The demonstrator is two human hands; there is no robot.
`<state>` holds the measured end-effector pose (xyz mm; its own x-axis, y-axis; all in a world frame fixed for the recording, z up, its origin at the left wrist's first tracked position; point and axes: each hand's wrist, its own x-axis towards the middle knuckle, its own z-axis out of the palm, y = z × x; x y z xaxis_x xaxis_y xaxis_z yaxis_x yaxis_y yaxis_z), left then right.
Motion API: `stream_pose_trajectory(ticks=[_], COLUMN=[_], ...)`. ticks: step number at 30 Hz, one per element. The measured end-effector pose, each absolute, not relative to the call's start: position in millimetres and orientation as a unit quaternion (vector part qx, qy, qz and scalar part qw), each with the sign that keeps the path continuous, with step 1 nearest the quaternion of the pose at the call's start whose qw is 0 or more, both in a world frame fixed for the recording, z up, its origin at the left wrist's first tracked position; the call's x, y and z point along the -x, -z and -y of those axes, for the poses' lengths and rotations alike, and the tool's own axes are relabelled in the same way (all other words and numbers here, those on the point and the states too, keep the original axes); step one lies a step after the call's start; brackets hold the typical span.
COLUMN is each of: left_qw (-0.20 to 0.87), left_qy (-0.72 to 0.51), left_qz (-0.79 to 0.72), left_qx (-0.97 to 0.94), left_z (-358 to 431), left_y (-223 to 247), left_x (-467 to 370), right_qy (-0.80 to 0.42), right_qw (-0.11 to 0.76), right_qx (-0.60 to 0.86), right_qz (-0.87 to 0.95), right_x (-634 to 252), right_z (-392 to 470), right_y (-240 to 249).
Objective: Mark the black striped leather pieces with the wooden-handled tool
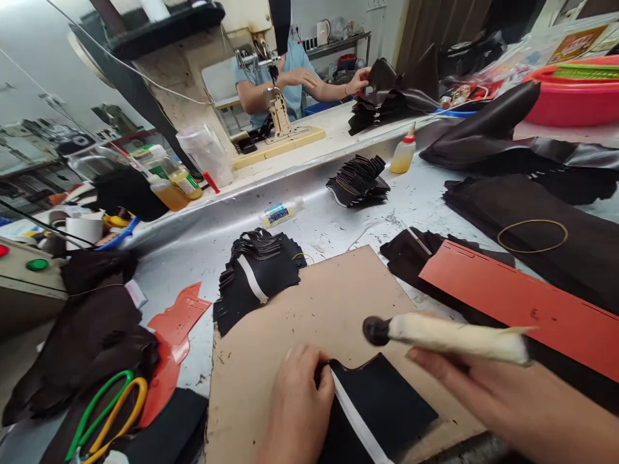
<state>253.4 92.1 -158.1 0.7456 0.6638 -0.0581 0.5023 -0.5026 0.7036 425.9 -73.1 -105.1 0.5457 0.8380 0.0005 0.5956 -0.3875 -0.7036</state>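
In the head view my left hand [302, 399] is closed on the upper edge of a black leather-like piece [387, 399] with a white strip [360, 419] along it. The piece lies on a tan cardboard sheet [329, 303]. My right hand [488, 393] is closed around a tool with a thick cream wrapped handle [459, 338] and a dark rounded end [376, 330]; its exact kind is unclear. That end hangs above the board, apart from the black piece. A stack of similar black pieces [275, 274], the top one bearing a white strip, rests at the board's upper left.
Orange templates [527, 309] lie right and left. Scissors [106, 412] with green and yellow handles are at lower left. Beyond stand a glue bottle [403, 153], a folded dark stack [358, 182] and a sewing machine [278, 116]. A person [290, 84] sits behind it, hands near dark leather.
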Motion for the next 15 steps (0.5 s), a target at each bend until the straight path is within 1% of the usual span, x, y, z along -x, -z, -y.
stream_pose_trajectory(ticks=[2,4,7,10,15], left_qw=[0.319,0.304,0.277,0.259,0.289], left_qy=[-0.121,-0.109,-0.109,-0.126,-0.135], left_qz=[-0.310,-0.292,-0.272,-0.252,-0.231], left_qx=[-0.887,-0.900,-0.915,-0.924,-0.919], left_z=[-90.5,-92.3,-94.2,-94.7,-99.3], left_y=[164.8,164.2,163.2,168.1,177.2], left_x=[-254.2,-254.3,-253.4,-251.7,-247.5], right_qy=[-0.265,-0.301,-0.283,-0.268,-0.257], right_qw=[0.333,0.316,0.288,0.280,0.246], right_qx=[0.768,0.747,0.758,0.768,0.778], right_qz=[0.479,0.501,0.513,0.510,0.518], right_x=[-414.0,-404.3,-395.8,-391.9,-392.2], right_z=[62.8,50.8,37.5,32.3,28.9], right_y=[100.5,102.7,114.1,125.0,125.8])
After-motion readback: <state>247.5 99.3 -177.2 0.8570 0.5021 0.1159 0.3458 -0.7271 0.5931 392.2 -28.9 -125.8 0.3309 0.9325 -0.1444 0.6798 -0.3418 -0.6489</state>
